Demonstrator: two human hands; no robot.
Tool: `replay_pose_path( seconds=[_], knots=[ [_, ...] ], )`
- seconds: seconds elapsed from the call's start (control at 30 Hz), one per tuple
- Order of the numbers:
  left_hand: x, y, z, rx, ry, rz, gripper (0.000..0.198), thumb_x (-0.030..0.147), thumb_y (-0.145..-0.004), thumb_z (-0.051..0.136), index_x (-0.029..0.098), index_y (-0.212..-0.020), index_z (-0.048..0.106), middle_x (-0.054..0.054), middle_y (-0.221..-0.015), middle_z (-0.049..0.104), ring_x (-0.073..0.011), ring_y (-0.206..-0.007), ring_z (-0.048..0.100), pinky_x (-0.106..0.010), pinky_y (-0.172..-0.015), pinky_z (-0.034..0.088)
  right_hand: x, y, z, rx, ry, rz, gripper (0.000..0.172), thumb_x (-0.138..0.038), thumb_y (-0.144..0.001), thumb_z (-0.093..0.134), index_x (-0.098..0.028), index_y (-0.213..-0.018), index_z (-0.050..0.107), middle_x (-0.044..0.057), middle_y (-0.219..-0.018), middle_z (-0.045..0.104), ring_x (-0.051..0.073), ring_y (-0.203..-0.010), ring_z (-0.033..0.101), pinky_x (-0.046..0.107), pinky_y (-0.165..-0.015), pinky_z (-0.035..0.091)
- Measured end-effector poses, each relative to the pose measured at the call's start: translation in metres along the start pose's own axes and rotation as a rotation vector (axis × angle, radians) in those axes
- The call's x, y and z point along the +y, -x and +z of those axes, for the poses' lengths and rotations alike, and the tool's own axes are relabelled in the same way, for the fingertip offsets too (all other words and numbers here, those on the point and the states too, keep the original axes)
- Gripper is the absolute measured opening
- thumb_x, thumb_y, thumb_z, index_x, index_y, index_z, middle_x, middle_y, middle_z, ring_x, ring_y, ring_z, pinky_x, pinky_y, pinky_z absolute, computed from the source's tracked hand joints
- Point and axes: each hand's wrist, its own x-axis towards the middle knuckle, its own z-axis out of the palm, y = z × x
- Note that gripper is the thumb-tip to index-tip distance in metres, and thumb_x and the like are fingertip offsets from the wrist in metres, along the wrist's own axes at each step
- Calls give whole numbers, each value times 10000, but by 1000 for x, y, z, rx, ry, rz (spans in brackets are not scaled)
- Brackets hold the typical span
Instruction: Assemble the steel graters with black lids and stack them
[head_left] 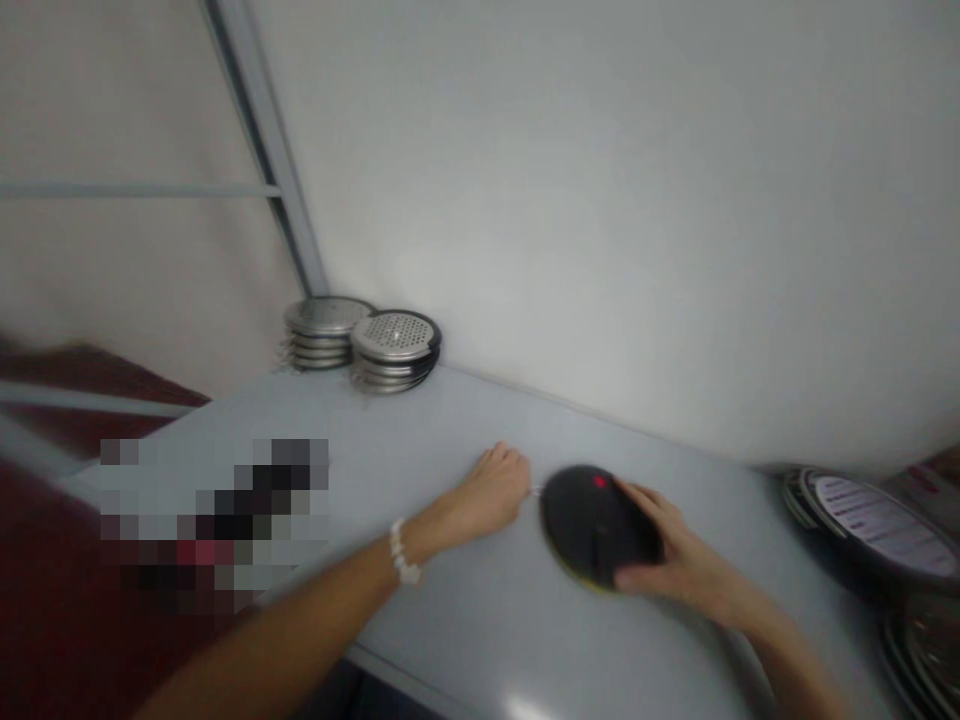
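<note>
A round black disc (581, 530) with a red spot near its top and a thin yellowish rim is over the grey-white tabletop. My right hand (660, 545) grips its right edge, thumb at the lower side and fingers at the upper side. From the disc's left edge a small pale wire-like piece (536, 491) sticks out toward my left hand (499, 490). That hand is closed, with a white bracelet (405, 552) on its wrist. Whether its fingers hold the wire-like piece is hidden.
Two stacks of round metal discs stand at the back left: a left stack (328, 316) and a right stack (396, 337) with a perforated top. Round dark-rimmed items (885, 525) are piled at right. A white wall (600, 200) rises behind the table (465, 640).
</note>
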Motion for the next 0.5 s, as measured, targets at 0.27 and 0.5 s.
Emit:
replay_pose_path(
  seconds=[0.27,0.5],
  knots=[
    [0,-8,-9,178,104,-92,186,193,-1001,395,153,-919,557,-107,-967,626,-236,-901,525,-378,-856,428,-3,-17,35,231,83,-98,761,-520,-759,768,-284,-1438,518,108,-1416,521,337,-1316,447,528,-1146,323],
    [25,-13,-17,84,1098,-31,92,260,-867,613,177,-890,580,5,-794,615,-142,-764,564,-268,-727,437,-43,-13,43,408,-21,-215,325,-444,-884,678,-329,-1185,719,81,-1243,647,305,-1198,529,500,-1094,378]
  ],
)
